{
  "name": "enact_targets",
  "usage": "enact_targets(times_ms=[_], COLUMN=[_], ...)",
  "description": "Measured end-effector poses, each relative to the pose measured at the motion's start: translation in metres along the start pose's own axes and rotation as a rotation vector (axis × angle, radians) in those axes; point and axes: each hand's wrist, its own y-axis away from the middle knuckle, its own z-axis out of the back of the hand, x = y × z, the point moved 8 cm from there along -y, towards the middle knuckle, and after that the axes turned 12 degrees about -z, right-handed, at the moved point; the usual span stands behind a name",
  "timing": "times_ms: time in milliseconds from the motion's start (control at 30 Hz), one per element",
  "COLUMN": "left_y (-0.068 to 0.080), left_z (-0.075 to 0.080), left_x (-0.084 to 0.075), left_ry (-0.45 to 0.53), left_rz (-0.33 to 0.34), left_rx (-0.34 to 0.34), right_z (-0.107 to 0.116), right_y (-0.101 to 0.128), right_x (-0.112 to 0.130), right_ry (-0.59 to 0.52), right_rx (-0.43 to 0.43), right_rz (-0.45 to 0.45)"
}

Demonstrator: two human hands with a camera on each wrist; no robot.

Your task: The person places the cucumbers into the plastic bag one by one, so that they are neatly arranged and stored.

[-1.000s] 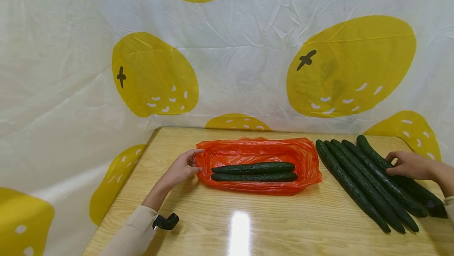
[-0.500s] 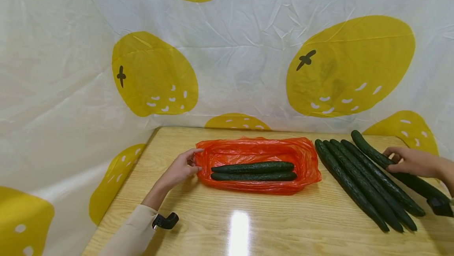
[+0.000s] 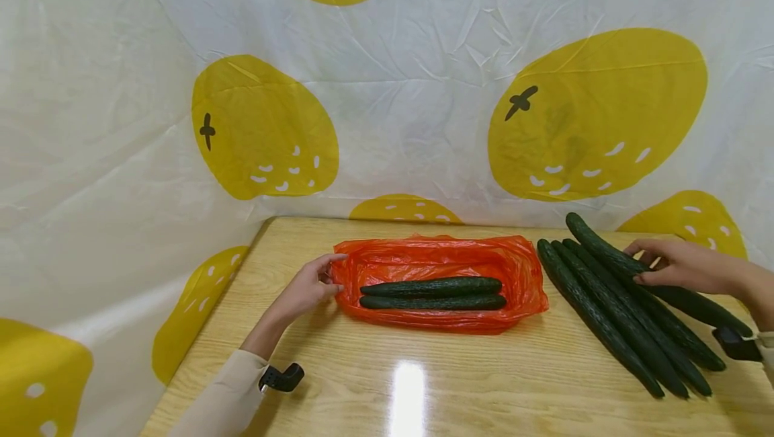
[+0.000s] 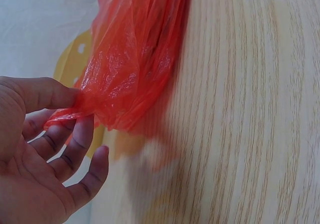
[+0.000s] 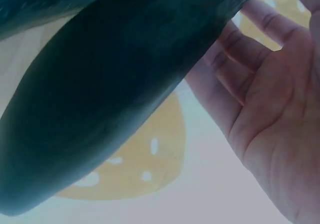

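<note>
Lifting a cucumber (image 3: pixel 653 280) in the right hand (image 3: pixel 683 266) at the desk's (image 3: pixel 387 383) right edge.
Left hand (image 3: pixel 305 289) pinches the orange bag's (image 3: pixel 441 259) left rim mid-desk; right fingers curl round the cucumber above three others (image 3: pixel 611 319).

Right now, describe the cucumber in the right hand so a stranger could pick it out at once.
Start at the orange bag in the middle of the wooden table, then look right to the row of long dark cucumbers. The held cucumber is the farthest back. Unlike its neighbours, the right hand grips it and its tip pokes out beyond theirs.
</note>
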Motion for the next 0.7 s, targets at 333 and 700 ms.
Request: enact_targets(times_ms=[333,700], left_y=[0.0,-0.001], left_z=[0.0,0.0], left_x=[-0.001,-0.001], left_ry=[0.008,0.0], left_rz=[-0.012,0.007], left_rx=[0.002,-0.004], right_z=[0.007,0.015], right_y=[-0.001,0.005], right_x=[0.029,0.063], right_ry=[0.059,0.065], right_rx=[-0.084,-0.165], right_rz=[0.011,0.108])
